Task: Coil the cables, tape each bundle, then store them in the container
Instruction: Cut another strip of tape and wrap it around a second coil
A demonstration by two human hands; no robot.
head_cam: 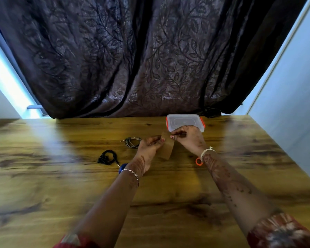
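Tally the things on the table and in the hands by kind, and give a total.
Coiled cables: 2 (grey cable, black cable)
Lidded container: 1
Brown tape strip: 1, pinched between left hand and right hand
Blue item, partly hidden: 1
Orange ring: 1
Total: 6

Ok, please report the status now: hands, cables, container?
Left hand and right hand pinch brown tape strip. Grey coiled cable and black coiled cable lie on wooden table. Clear plastic container with orange latches: lid on.
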